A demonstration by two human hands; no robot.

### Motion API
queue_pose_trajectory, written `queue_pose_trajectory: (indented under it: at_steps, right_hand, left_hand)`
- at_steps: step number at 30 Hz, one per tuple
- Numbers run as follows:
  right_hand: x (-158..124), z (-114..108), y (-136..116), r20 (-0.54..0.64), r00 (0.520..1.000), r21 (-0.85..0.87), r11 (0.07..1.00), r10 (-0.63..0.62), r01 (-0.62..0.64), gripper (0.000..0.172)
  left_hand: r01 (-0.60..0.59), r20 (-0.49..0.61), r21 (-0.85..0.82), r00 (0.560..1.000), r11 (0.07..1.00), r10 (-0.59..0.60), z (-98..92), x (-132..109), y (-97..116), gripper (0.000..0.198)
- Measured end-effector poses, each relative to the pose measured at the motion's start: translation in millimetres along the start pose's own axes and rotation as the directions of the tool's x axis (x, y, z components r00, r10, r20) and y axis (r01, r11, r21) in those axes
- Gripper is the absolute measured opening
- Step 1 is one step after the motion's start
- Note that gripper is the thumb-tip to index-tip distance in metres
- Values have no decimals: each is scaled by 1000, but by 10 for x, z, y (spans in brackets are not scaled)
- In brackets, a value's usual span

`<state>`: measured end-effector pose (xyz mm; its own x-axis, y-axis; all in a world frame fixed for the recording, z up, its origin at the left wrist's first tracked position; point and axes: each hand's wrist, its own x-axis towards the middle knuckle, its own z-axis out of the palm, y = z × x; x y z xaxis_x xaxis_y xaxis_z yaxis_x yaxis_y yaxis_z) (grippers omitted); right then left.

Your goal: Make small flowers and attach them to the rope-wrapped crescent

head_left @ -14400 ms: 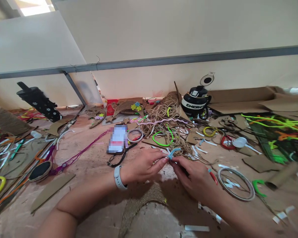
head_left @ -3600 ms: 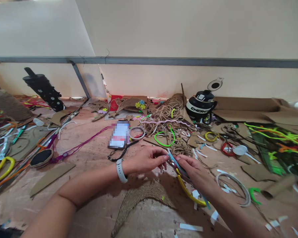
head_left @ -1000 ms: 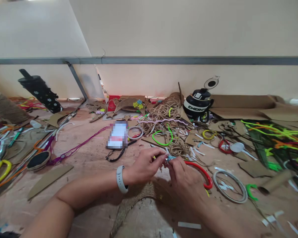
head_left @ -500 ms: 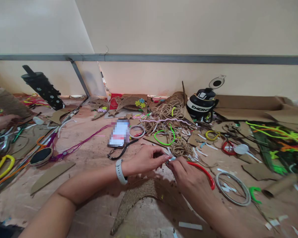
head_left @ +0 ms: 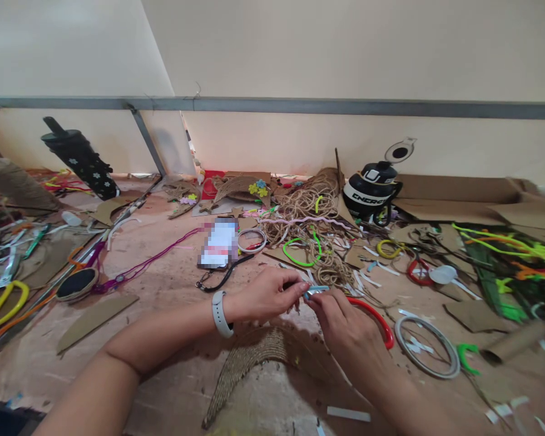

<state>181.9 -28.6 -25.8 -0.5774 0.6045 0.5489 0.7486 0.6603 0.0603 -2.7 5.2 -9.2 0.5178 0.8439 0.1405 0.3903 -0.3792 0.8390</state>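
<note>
Blue strip (head_left: pixel 318 289) pinched beyond the crescent (head_left: pixel 247 354).
I see left grip (head_left: pixel 267 295) and right grip (head_left: pixel 349 327) clamped on it.

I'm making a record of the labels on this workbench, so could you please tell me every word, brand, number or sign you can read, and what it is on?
"ENERGY": on the white band of the black bottle with the raised lid; its last letter curves away and is less clear.
Phone: its screen is pixelated, so nothing there can be read.
I can read no other text.
</note>
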Motion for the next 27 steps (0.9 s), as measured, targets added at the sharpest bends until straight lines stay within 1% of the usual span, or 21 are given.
queue_pose_trajectory:
  at_steps: [4,7,10,13,15,18,22,25,27]
  right_hand:
    - [3,3,-8,5,1000,23,1000,8,-9,26]
    - [7,-11,-3,10,1000,86,996,5,-6,24]
    - [16,-30,17,-22,999,132,991,33,-29,23]
    - [24,-41,37,-25,998,135,990,53,-49,24]
    - [30,-44,42,-16,998,138,988,65,-62,25]
    - [40,-41,43,-24,997,153,986,72,-67,24]
    - [44,-22,59,-40,995,179,980,93,-85,23]
    - [31,-8,76,-16,991,206,970,134,-128,25]
    - [26,-16,79,26,984,276,944,178,-178,25]
  left_hand:
    - [-10,-67,151,998,989,21,-24,-9,59,23]
    - [13,-67,162,998,987,-2,-57,-11,111,22]
    - [63,-29,63,998,996,-61,-88,6,121,30]
    - [107,23,-112,994,988,-105,-110,31,93,40]
    - [125,50,-192,992,973,-118,-118,41,72,42]
    - [123,65,-210,992,970,-111,-116,38,44,39]
    - [96,84,-328,994,940,-72,-84,16,-9,37]
    - [69,66,-335,997,940,-49,-54,9,-52,34]
    - [53,71,-329,997,943,-32,-40,13,-73,31]
